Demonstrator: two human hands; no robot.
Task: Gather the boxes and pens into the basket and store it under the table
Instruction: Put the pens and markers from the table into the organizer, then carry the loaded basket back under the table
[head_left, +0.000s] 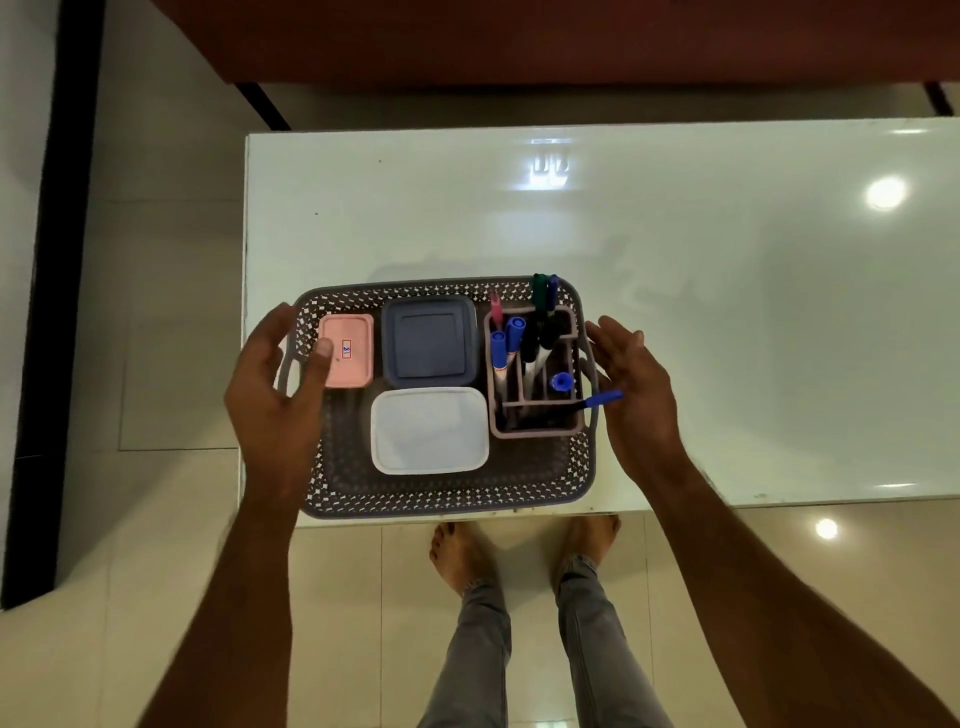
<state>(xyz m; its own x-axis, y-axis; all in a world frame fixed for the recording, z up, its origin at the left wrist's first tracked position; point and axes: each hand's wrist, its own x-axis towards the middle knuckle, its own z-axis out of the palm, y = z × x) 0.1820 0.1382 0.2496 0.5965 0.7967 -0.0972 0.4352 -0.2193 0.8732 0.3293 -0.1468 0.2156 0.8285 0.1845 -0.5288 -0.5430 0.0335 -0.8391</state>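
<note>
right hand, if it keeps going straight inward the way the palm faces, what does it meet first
Probably the basket's right handle, with the blue pen jutting over the rim just beside the right hand; depth is unclear from this view.

Glossy white table (675, 312), smooth enough to mirror the ceiling lights. On it sits a grey basket (447, 501) of woven-look perforated plastic, fairly matt. Inside, the pink box (353, 332) reads as smooth plastic with a small printed label, the dark blue box (430, 343) as matt plastic, the white box (430, 430) as frosted, slightly translucent plastic. The pen holder (535, 428) looks like dull plastic, the blue pen caps (515, 330) shiny. Polished floor tiles (171, 338) gleam; faded grey denim jeans (587, 623) below.
</note>
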